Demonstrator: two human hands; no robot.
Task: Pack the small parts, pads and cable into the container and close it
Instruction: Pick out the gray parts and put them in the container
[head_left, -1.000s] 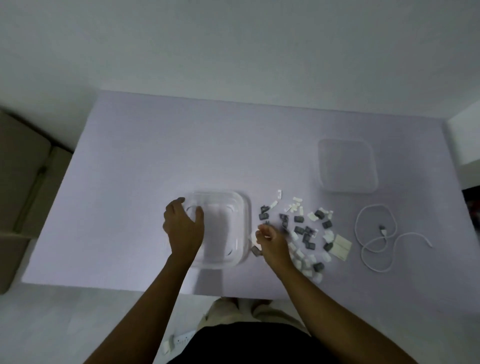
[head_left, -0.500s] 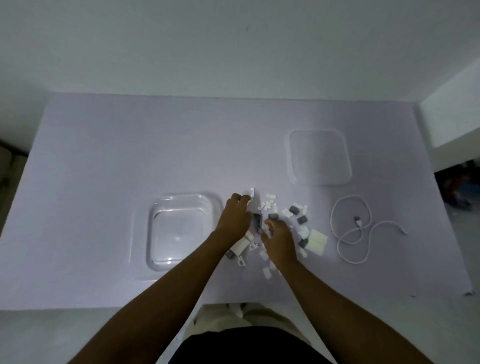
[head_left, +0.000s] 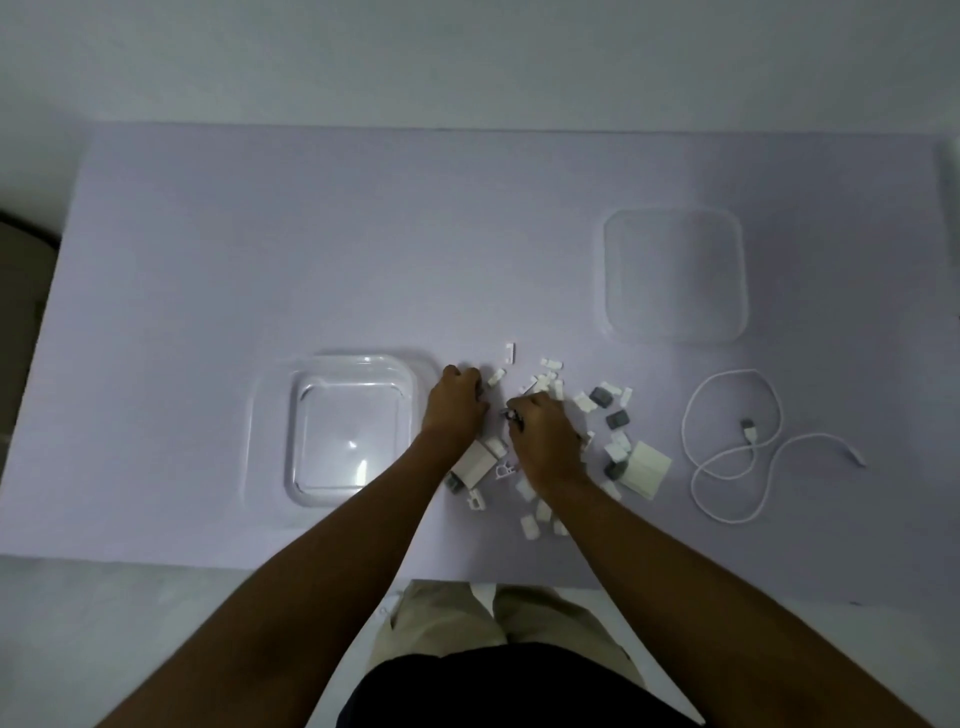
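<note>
A clear square container (head_left: 349, 431) sits open on the pale purple table, with nothing visible inside. Just right of it lies a scatter of small white and grey parts (head_left: 602, 410). Both hands rest palm-down in that pile. My left hand (head_left: 454, 408) is curled over parts by the container's right rim. My right hand (head_left: 545, 441) is closed around several small dark and white parts. Pale square pads (head_left: 647, 467) lie at the pile's right edge. A white cable (head_left: 727, 447) is coiled further right. The clear lid (head_left: 675, 275) lies at the back right.
The table's front edge (head_left: 208, 558) runs just before my body. A dark piece of furniture (head_left: 21, 291) stands off the table's left end. My forearms cross the front middle of the table.
My left hand left the container and joined the right hand in the pile of parts. Both hands have gathered parts together. The view shifted right.
</note>
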